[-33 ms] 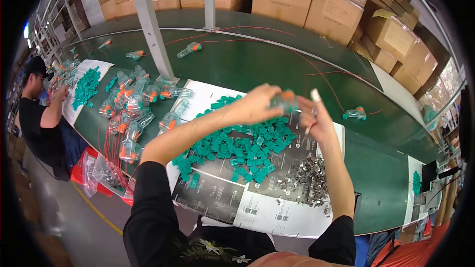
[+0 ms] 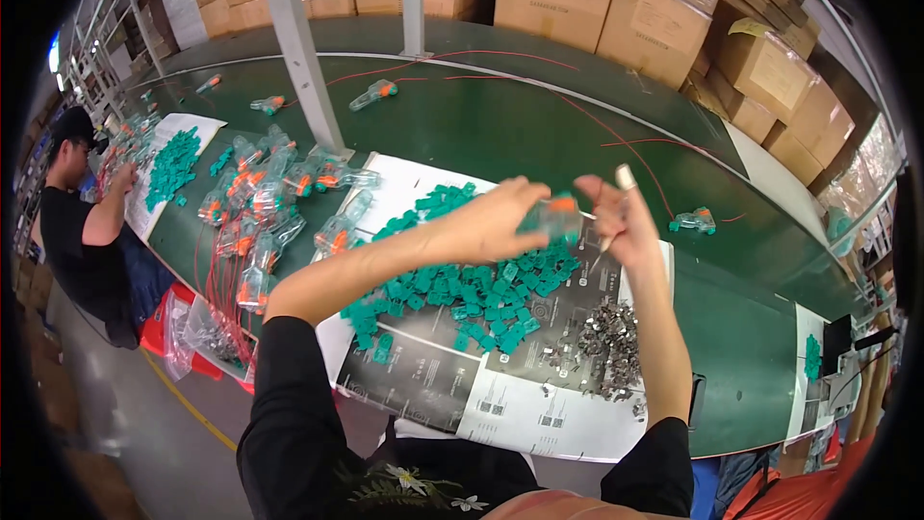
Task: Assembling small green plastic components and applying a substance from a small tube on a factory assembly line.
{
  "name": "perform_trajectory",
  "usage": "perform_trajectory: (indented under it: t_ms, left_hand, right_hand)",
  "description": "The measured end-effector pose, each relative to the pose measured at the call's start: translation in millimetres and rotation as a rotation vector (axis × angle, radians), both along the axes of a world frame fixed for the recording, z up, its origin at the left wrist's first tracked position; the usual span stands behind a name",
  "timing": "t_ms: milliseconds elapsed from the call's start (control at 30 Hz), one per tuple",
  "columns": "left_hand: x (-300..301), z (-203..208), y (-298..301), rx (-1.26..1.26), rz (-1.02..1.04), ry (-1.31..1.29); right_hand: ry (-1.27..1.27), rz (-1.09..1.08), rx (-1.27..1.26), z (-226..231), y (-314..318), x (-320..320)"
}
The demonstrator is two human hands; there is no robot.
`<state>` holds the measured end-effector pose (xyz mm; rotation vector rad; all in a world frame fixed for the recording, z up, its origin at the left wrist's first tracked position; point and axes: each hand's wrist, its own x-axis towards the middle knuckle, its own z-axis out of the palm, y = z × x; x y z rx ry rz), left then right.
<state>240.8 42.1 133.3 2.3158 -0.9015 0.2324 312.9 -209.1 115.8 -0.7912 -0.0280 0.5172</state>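
My left hand (image 2: pixel 496 221) is closed around a clear, gun-shaped plastic toy (image 2: pixel 556 220) with orange and teal parts, lifted above the sheet and blurred by motion. My right hand (image 2: pixel 621 221) is just right of the toy, its fingers apart and partly curled, a white wrap on one fingertip. Whether a tiny part lies among those fingers is too blurred to see. Beneath my hands spreads a heap of teal plastic pieces (image 2: pixel 472 284). A pile of small metal clips (image 2: pixel 611 351) lies below my right forearm.
Several more clear toys (image 2: pixel 265 193) are heaped left, with red wires. A grey post (image 2: pixel 306 67) rises from the green table (image 2: pixel 731 356). Another toy (image 2: pixel 693 221) lies at the right. Cardboard boxes (image 2: pixel 553 0) line the back. A co-worker (image 2: pixel 82 221) works at the far left.
The fingers of my right hand have spread and drawn slightly away from the toy. My left hand still holds it, with little shift.
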Motion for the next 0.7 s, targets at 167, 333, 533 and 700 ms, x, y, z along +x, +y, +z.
perform_trajectory:
  t_ms: [167, 333, 533, 700]
  left_hand:
    - [-98, -2, 72, 0.269, 0.263, -0.169]
    - [-120, -25, 194, 0.619, 0.491, -0.296]
    - [-143, -29, 241, 0.758, 0.663, -0.574]
    - [-214, 36, 79, -0.169, -0.048, 0.202]
  right_hand:
    - [-0.23, -0.178, 0.098, 46, -41, -27]
    - [-0.394, -0.382, 0.24, 60, -82, -99]
    - [-0.524, -0.393, 0.146, 46, -25, -229]
    - [-0.509, -0.106, 0.024, 30, 56, -296]
